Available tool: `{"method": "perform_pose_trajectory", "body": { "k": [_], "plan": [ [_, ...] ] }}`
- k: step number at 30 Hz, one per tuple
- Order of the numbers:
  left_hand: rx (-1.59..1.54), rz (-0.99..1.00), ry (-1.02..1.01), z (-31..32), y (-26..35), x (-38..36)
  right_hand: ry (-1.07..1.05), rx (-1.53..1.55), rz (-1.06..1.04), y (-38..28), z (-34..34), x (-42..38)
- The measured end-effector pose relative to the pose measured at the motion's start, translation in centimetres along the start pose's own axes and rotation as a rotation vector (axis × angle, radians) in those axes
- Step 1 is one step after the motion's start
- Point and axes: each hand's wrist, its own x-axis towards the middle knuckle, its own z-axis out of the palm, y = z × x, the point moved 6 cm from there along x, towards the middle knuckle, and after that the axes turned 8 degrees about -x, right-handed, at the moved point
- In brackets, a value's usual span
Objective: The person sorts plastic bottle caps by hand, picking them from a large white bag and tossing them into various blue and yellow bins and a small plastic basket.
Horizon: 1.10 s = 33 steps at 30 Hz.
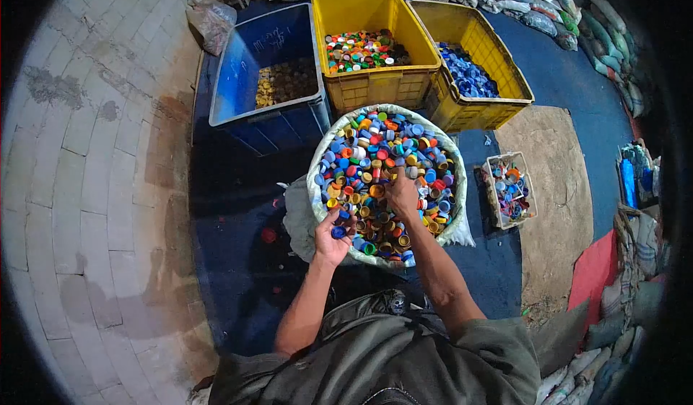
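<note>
A round, cloth-lined tub [463, 188] in front of me is heaped with plastic bottle caps [375, 210] in blue, red, orange, yellow, white and green. At its near left edge my left hand [333, 243] is turned palm up, its fingers curled around blue bottle caps [339, 232]. My right hand [402, 194] reaches down into the middle of the heap. Its fingers are drawn together among the caps, and their tips are partly hidden, so I cannot make out what they grip.
Behind the tub stand a blue bin [267, 120] with yellowish and brown caps, a yellow bin [382, 80] with mixed caps and another yellow bin [480, 109] with blue caps. A white basket [518, 223] sits right. Filled sacks [538, 22] line the back; a block wall [94, 159] rises left.
</note>
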Motion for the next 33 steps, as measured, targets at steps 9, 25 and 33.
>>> {"method": "perform_pose_trajectory", "body": {
  "k": [9,25,33],
  "plan": [
    [0.229,-0.090,-0.015,0.7,-2.3,1.8,0.371,0.499,-0.153,-2.0,-6.1,-4.3],
    [0.508,-0.150,-0.230,7.2,-5.0,1.4,0.351,0.567,-0.338,-4.1,-9.5,-9.6],
    [0.681,-0.063,-0.332,7.8,-3.4,0.8,0.184,0.454,-0.399,-5.0,-10.2,-8.6]
  ]
}}
